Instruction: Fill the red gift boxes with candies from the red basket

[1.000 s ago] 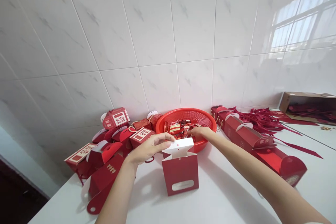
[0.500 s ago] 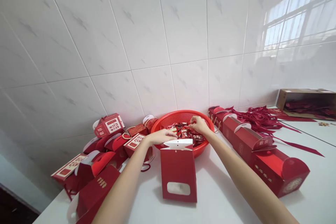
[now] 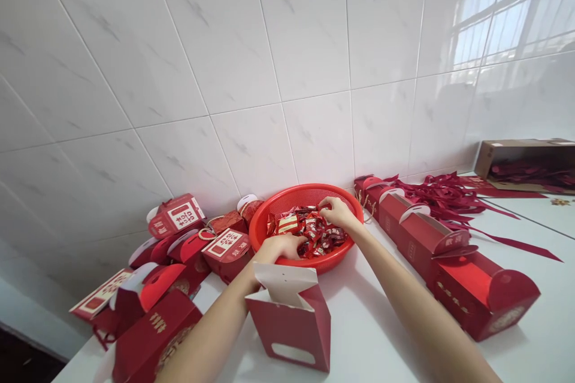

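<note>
A red plastic basket [image 3: 257, 224] holds many small wrapped candies [image 3: 320, 232], mostly red and dark. My left hand [image 3: 285, 246] reaches over its near left rim, fingers stretched down to the candies and fingertips partly hidden among them. On the right side of the basket, my right hand [image 3: 336, 213] has thumb and fingers drawn together over the candies; what sits between them is hidden. A dark red paper gift box [image 3: 291, 324] stands in front of the basket, its top open and white inside, with an oval window low on its front. My left forearm passes close beside it.
Several red gift boxes [image 3: 155, 329] crowd the left side of the table. Another row of red boxes [image 3: 415, 242] runs along the right. Behind that row lie dark red ribbons [image 3: 442, 194], and a cardboard carton [image 3: 487, 158] stands at the far right. A tiled wall [image 3: 242, 60] closes off the back.
My left hand has come lower and nearer over the basket rim. The gift box has turned and shifted, and its top now gapes open. The view has tilted down slightly.
</note>
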{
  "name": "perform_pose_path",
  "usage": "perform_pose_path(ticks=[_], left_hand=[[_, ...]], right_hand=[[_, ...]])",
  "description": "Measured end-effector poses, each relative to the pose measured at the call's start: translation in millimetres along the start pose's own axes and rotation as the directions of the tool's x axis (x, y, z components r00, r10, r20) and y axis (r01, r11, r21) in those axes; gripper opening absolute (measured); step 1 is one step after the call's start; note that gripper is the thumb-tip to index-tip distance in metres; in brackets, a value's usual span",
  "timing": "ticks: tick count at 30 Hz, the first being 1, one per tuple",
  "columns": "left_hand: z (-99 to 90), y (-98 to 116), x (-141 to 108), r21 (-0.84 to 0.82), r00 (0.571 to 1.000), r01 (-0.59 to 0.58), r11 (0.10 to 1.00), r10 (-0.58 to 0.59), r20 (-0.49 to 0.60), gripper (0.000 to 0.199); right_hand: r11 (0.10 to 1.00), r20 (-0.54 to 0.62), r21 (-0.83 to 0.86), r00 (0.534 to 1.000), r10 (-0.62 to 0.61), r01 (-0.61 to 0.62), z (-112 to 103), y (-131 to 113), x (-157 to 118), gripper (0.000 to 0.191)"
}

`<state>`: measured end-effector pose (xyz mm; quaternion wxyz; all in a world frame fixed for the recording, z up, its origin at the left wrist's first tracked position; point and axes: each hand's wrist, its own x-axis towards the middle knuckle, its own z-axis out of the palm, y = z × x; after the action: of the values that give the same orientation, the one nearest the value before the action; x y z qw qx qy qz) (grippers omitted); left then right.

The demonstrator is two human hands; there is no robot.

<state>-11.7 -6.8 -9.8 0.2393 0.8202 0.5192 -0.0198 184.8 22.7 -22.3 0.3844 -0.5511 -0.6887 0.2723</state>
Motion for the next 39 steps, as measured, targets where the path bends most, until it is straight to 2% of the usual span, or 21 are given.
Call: perform_pose_path(ticks=[3, 5, 8, 11, 13, 15, 17, 21, 25, 27, 30, 33, 36, 39], left_hand=[[2.1, 13.1, -3.8, 0.065, 0.999, 0.041, 0.997, -0.043, 0.027, 0.041], [1.8, 16.9, -5.6, 0.034, 1.000, 0.020, 0.999, -0.020, 0.020, 0.038], [1.8, 14.4, -3.4, -0.057, 0.999, 0.044, 0.997, -0.045, -0.010, 0.043], [2.2, 9.2, 2.4, -0.205, 0.987, 0.001, 0.979, -0.034, -0.155, 0.029], [2.0, 6.8, 5.5, -0.301, 0.947, -0.115, 0.947, 0.013, -0.322, 0.021], [1.8, 4.9, 7.2, -0.377, 0.891, -0.230, 0.897, 0.038, -0.453, 0.024], [2.0, 2.5, 8.0, -0.441, 0.865, -0.278, 0.853, 0.023, -0.500, 0.032], [4.3, -4.4, 10.3, -0.563, 0.861, -0.303, 0.769, -0.032, -0.507, 0.045], [6.2, -8.3, 13.0, -0.612, 0.831, -0.353, 0.708, -0.063, -0.553, 0.047], [5.9, -8.2, 12.9, -0.600, 0.816, -0.381, 0.704, -0.049, -0.576, 0.046], [4.4, -6.9, 11.1, -0.547, 0.799, -0.390, 0.741, -0.024, -0.601, 0.046], [3.8, -5.2, 9.3, -0.539, 0.813, -0.382, 0.750, -0.005, -0.583, 0.050], [3.8, -2.7, 7.4, -0.569, 0.844, -0.384, 0.727, 0.028, -0.535, 0.055], [3.0, -0.7, 5.6, -0.533, 0.867, -0.373, 0.759, 0.081, -0.491, 0.056]], right_hand=[[0.999, 0.010, 0.035, 1.000, -0.027, 0.026, 1.3, 3.9, 1.6, 0.028], [0.997, -0.014, 0.078, 1.000, -0.019, 0.020, 2.6, 5.5, 2.6, 0.030], [0.982, -0.045, 0.186, 0.998, 0.041, -0.032, 3.3, 5.5, 2.4, 0.028], [0.954, -0.043, 0.297, 0.998, 0.049, -0.034, 0.7, 3.1, -1.3, 0.010], [0.926, -0.054, 0.377, 0.998, 0.034, -0.011, -2.0, 0.1, -4.8, 0.017], [0.879, -0.060, 0.477, 0.997, 0.058, -0.023, -3.9, -3.5, -7.4, 0.015], [0.830, -0.039, 0.553, 0.992, 0.120, -0.079, -4.6, -6.9, -8.5, 0.011], [0.828, 0.034, 0.536, 0.984, 0.176, -0.166, -3.9, -8.4, -8.3, 0.014], [0.861, 0.182, 0.483, 0.980, 0.082, -0.162, -4.9, -4.7, -9.9, 0.014], [0.867, 0.268, 0.473, 0.963, 0.031, -0.159, -6.2, -3.3, -11.4, 0.014], [0.864, 0.339, 0.472, 0.941, 0.010, -0.179, -8.3, -2.9, -13.2, 0.022], [0.861, 0.346, 0.478, 0.938, -0.006, -0.171, -9.5, -4.3, -14.3, 0.027], [0.847, 0.300, 0.510, 0.954, -0.016, -0.146, -9.8, -7.3, -15.4, 0.024], [0.822, 0.246, 0.554, 0.969, -0.004, -0.137, -9.5, -9.8, -16.1, 0.020]])
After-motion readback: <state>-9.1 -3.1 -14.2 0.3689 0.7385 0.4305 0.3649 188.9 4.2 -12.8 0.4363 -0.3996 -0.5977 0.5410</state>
